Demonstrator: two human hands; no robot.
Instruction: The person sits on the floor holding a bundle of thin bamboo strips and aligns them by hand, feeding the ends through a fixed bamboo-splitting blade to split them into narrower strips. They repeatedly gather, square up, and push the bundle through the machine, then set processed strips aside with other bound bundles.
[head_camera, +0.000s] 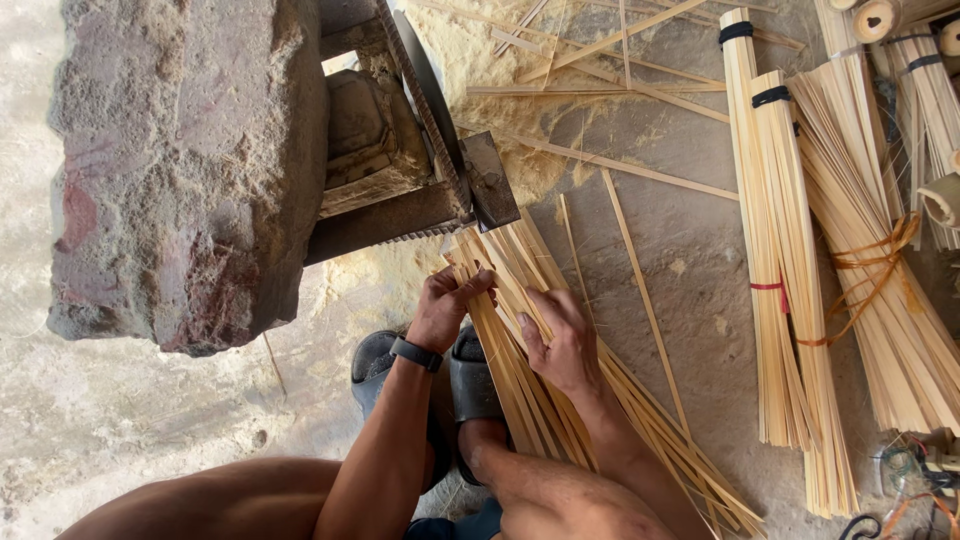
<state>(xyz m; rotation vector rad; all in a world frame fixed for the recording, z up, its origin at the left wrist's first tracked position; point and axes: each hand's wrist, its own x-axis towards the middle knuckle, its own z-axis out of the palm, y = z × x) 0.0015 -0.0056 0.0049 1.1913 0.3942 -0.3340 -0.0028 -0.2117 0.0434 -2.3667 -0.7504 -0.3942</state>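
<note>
From my remote seat I look down on a large rough stone block (190, 170) at far left, reddish in patches, standing on a pale dusty floor (80, 410). Set against its right side is a dark metal frame (420, 130) with a flat blade-like plate (488, 180) at its near end. Just below that plate lies a loose sheaf of thin bamboo strips (520, 330), fanned slightly and running down toward the lower right. The left hand (448, 305), a black band (416, 354) on its wrist, grips the sheaf's upper left edge, fingers curled and clamped over several strips. The right hand (562, 345) rests on top of the same sheaf just beside it, fingers together and pressed flat along the strips, thumb spread toward the left hand. Under both forearms sit two grey sandals (470, 375), partly covered by the strips. Farther right, single slivers (640, 290) lie scattered on the floor. At far right lie tied bundles of strips (790, 280), bound with black bands, a red tie and orange cord, well apart from the hands.
</note>
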